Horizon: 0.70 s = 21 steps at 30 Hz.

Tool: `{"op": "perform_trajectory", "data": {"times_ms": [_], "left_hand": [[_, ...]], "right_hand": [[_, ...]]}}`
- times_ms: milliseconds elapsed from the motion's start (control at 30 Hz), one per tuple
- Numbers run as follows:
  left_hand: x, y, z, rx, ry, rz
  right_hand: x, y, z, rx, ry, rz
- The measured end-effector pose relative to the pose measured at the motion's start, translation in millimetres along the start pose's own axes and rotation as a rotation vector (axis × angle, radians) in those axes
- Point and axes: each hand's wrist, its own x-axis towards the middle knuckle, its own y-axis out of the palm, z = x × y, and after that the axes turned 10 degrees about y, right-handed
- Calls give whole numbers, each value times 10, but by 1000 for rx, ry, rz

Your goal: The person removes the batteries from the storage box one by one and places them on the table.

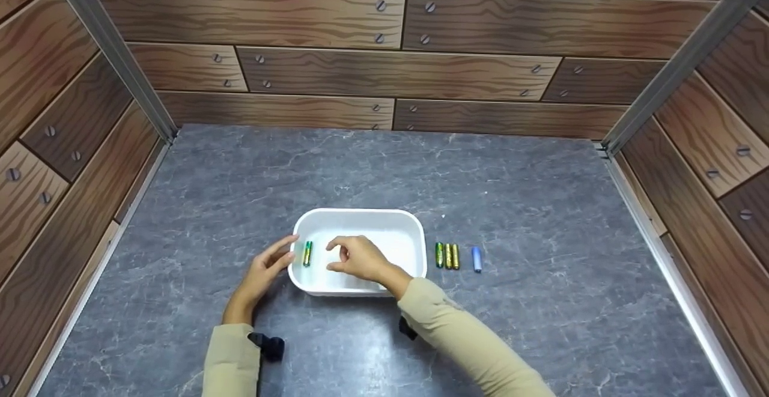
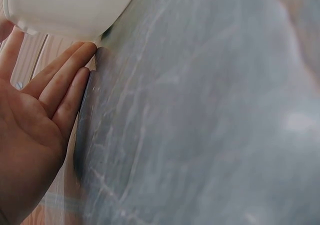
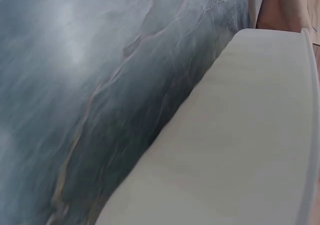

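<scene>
A white rectangular tub (image 1: 360, 292) stands on the table, its side wall filling much of the right wrist view. Inside, near its left end, lies a green-and-gold battery (image 1: 307, 254). My left hand (image 1: 262, 274) is at the tub's left end, thumb and fingers extended by the rim; in the left wrist view its fingertips lie close to the tub's underside. Over the middle of the tub hovers my right hand (image 1: 363, 259), thumb and index finger bent with a gap between them and nothing visible there. The right wrist view does not show the right hand.
Right of the tub, a green battery (image 1: 439, 255) and two gold batteries (image 1: 451, 256) lie side by side. A blue battery (image 1: 477, 259) lies a little farther right. Wood-patterned walls (image 1: 396, 72) surround the grey marbled table (image 1: 541, 217) at the back and sides.
</scene>
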Motion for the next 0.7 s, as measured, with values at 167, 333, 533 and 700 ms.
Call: {"op": "perform_trajectory", "data": {"times_ms": [167, 333, 533, 700], "left_hand": [[7, -16, 1, -8, -5, 6], [16, -20, 9, -8, 1, 2], [10, -9, 14, -16, 16, 9], [11, -6, 26, -28, 21, 5]], "right_hand": [[127, 118, 127, 22, 83, -36], [229, 215, 206, 26, 164, -48], [299, 333, 207, 26, 220, -47], [328, 398, 190, 23, 251, -49]]}}
